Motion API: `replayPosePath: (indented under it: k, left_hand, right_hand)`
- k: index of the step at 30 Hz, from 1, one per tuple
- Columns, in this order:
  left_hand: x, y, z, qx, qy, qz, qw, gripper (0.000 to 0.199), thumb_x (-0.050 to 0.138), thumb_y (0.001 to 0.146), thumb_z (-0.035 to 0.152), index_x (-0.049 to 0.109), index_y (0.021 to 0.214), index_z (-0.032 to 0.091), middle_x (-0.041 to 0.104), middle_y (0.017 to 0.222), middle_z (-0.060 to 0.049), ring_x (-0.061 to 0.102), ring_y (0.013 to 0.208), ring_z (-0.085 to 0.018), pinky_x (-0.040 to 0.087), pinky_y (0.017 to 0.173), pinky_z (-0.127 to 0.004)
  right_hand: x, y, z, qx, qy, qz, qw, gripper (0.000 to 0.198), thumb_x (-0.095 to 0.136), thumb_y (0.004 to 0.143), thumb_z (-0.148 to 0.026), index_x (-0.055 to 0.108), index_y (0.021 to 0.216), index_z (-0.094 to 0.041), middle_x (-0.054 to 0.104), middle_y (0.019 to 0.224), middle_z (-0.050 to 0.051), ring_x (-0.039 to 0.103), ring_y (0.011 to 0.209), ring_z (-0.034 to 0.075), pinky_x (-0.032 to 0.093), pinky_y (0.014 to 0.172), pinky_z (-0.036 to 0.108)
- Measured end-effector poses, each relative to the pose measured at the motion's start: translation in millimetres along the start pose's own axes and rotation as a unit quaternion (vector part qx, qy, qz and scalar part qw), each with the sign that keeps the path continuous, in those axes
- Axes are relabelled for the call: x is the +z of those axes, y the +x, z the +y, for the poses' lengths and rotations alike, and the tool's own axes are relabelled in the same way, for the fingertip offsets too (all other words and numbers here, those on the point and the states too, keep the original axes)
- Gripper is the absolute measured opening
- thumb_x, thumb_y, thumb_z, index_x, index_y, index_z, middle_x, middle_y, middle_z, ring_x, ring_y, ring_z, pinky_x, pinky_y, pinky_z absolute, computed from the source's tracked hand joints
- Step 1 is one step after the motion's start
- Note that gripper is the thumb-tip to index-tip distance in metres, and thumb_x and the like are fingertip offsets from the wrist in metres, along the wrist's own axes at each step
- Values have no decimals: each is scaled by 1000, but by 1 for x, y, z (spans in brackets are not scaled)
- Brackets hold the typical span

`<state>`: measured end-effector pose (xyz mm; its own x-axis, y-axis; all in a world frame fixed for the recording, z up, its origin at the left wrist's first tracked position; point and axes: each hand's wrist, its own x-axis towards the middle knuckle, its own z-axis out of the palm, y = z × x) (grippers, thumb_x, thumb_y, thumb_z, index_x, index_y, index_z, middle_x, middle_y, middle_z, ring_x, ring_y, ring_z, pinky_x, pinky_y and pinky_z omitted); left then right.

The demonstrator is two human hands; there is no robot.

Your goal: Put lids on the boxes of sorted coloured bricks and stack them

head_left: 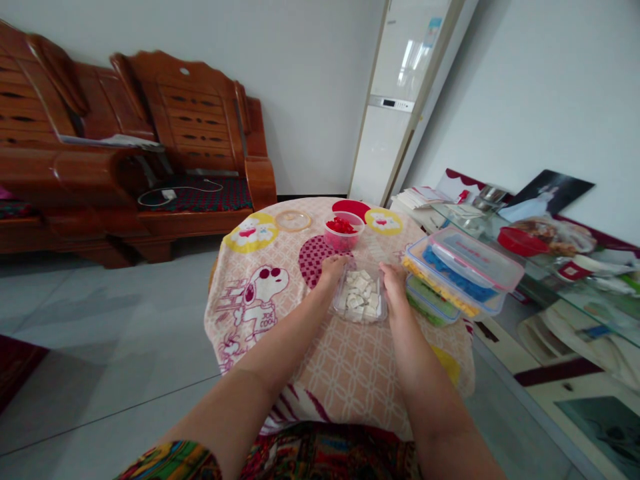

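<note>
Left hand (333, 268) and right hand (393, 279) gripped clear box (360, 313) of white pieces at its sides on tabletop (320, 347); red-filled tub (343, 231) at 12 o'clock.

Readable text: none.

- Tablecloth (280, 313): printed cartoon dog figures, no legible words.
- Lid of the stacked plastic box (463, 257): a pink strip with printing, too small and blurred to read.
- Tall white air conditioner (400, 100): a blue-and-white sticker near the top and a small dark display panel at mid-height; neither one can be read.
- Papers and packets on the glass side table (575, 267): printing present, illegible.
</note>
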<state>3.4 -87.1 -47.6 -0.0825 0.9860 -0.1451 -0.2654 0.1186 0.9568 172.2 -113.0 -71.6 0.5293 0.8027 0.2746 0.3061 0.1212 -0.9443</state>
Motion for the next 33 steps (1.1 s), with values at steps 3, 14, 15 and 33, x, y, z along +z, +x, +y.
replayPosePath:
  k: [3, 14, 15, 33]
  left_hand:
    - [-3, 0, -2, 9, 2, -16, 1000, 32, 70, 70, 18, 44, 51, 17, 38, 47, 6, 29, 45, -5, 24, 49, -21]
    - [-2, 1, -4, 28, 6, -8, 1000, 28, 66, 68, 16, 46, 50, 16, 41, 47, 5, 32, 46, -5, 26, 51, -21]
    - [-2, 1, -4, 30, 8, -6, 999, 28, 67, 68, 16, 46, 49, 16, 41, 47, 5, 32, 47, -6, 26, 51, -21]
    - [-25, -25, 7, 71, 116, -76, 988, 20, 67, 75, 31, 63, 70, 13, 45, 51, 6, 32, 45, -6, 22, 47, -20]
  right_hand:
    - [-5, -7, -5, 17, 6, 1, 1000, 35, 61, 69, -53, 59, 52, -23, 47, 44, -4, 47, 52, 16, 37, 52, 28]
    - [3, -5, -10, 79, 43, 17, 996, 36, 63, 63, -57, 56, 52, -23, 44, 42, -5, 40, 44, 13, 31, 45, 27]
    - [3, -5, -10, 80, 43, 18, 996, 36, 62, 62, -57, 56, 53, -23, 45, 42, -5, 40, 45, 13, 31, 45, 26]
    - [-38, -88, -25, 44, 38, -20, 998, 37, 66, 78, -58, 67, 75, -21, 68, 70, 2, 60, 67, 19, 47, 59, 29]
